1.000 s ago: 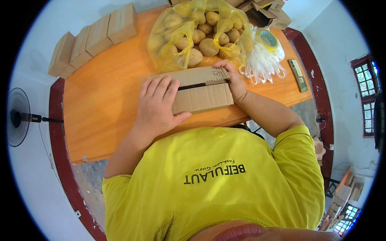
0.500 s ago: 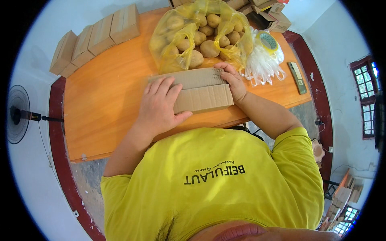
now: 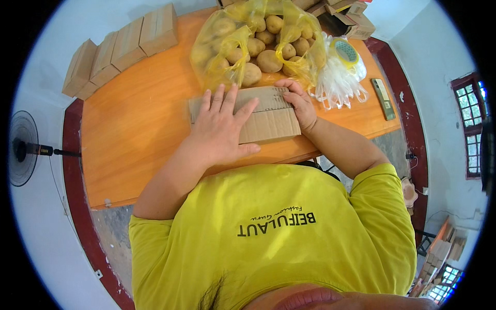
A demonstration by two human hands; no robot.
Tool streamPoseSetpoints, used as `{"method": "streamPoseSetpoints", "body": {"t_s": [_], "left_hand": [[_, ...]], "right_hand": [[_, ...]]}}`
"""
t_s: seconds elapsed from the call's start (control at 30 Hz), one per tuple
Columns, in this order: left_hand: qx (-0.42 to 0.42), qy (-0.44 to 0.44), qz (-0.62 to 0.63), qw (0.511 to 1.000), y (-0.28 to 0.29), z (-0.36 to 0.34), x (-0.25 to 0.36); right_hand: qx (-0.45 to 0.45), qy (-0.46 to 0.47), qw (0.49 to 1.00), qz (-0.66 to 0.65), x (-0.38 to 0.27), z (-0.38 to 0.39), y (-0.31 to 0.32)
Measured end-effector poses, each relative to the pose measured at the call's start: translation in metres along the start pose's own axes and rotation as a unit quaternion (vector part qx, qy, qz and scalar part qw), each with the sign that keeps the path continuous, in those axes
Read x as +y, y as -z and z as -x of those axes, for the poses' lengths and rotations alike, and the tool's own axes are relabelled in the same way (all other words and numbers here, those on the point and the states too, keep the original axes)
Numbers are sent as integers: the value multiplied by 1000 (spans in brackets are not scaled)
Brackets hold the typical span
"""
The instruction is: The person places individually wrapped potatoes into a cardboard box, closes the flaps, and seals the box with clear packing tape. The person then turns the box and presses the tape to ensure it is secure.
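A cardboard box (image 3: 268, 124) lies on the orange wooden table near its front edge, its two top flaps folded down to meet along the middle. My left hand (image 3: 225, 121) rests spread and flat on the left part of the lid. My right hand (image 3: 300, 106) has its fingers curled round the box's right end, near the back corner. Just behind the box is an open yellow plastic bag (image 3: 206, 54) full of potatoes (image 3: 269, 61).
Several closed boxes (image 3: 124, 46) line the back left of the table (image 3: 124, 144). White plastic bags (image 3: 338, 88), a tape roll (image 3: 345, 51) and a phone (image 3: 382, 98) lie at right. More cartons (image 3: 351, 23) sit behind. A fan (image 3: 23, 150) stands left.
The gap between the lid flaps has closed. My left hand has moved to the right and spread flatter over the lid. My right hand stays at the box's end.
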State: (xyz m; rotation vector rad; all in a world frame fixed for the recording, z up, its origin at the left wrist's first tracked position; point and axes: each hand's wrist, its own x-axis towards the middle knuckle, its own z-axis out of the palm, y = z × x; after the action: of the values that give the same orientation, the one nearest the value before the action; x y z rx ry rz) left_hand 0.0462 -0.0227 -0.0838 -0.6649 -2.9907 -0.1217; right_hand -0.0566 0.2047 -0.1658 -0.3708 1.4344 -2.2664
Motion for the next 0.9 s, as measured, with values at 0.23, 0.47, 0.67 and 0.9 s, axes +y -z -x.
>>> {"method": "streamPoseSetpoints", "body": {"t_s": [0.23, 0.47, 0.67, 0.9], "left_hand": [[-4, 1, 20, 1000, -2, 0, 0], [1, 24, 6, 1000, -2, 3, 1], [-10, 25, -3, 1000, -1, 2, 2], [-23, 26, -4, 999, 2, 3, 3]], "right_hand": [[2, 11, 1000, 6, 2, 0, 3], [5, -5, 1000, -7, 0, 1, -1], [18, 6, 1000, 0, 1, -2, 0], [6, -53, 986, 158, -33, -2, -11]]}}
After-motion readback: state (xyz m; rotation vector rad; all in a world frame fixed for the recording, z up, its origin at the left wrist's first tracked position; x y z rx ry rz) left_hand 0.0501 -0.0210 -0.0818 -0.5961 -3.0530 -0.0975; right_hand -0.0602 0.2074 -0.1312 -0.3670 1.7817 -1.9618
